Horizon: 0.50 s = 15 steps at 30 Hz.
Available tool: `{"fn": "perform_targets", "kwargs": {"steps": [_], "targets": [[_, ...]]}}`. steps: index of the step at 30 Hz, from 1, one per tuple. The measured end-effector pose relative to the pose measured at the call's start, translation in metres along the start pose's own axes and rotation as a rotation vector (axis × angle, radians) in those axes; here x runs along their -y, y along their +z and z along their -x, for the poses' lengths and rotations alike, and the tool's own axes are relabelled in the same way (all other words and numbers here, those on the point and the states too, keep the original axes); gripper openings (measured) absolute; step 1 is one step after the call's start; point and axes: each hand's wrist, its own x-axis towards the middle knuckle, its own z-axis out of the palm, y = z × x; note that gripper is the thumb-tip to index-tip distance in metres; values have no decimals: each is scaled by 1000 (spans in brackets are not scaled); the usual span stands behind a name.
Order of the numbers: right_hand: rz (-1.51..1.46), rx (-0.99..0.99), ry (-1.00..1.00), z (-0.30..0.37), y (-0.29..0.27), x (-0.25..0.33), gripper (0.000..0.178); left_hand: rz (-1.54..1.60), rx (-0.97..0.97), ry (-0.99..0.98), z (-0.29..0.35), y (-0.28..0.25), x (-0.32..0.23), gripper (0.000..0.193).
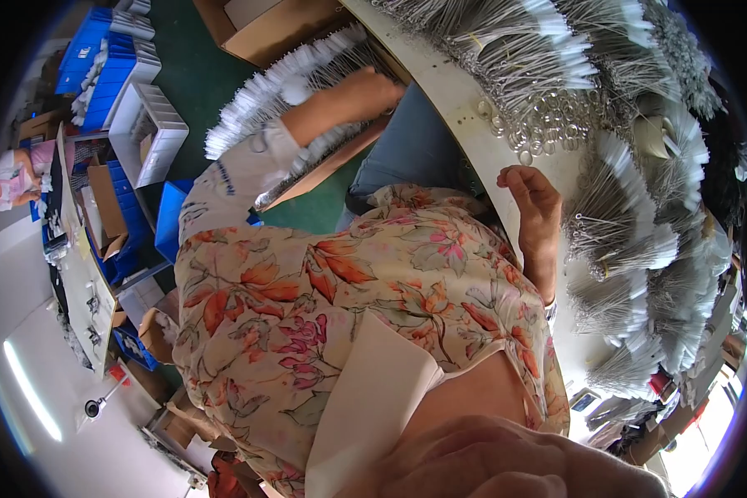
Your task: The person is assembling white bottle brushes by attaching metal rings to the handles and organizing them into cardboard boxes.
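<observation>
My left hand [372, 93] reaches over a long cardboard box [332, 170] packed with thin wire brushes [261, 104] that have white bristle tips. Its fingers are curled, and what they hold, if anything, is hidden. My right hand [533, 199] is raised at the table edge, thumb and fingertips pinched together; anything between them is too small to make out. Just beyond it, loose metal rings [548, 137] lie scattered on the pale table [465, 116]. Bundles of wire brushes [610, 191] with looped ends are heaped along the table's right side.
Another open cardboard box [270, 33] stands on the green floor [184, 54] ahead. Blue bins [112, 79] and a white crate [159, 137] are at the left. Farther left, another person [21, 174] is at a long worktable [79, 274].
</observation>
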Motion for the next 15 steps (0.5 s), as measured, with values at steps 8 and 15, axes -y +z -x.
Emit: {"fn": "perform_targets", "kwargs": {"steps": [8,15], "targets": [[12,21,91,-11,16,-1,14,-356,262,-101,10,110,122,15],[76,26,72,-18,1,-4,13,111,257,-65,-8,56,42,22]]}}
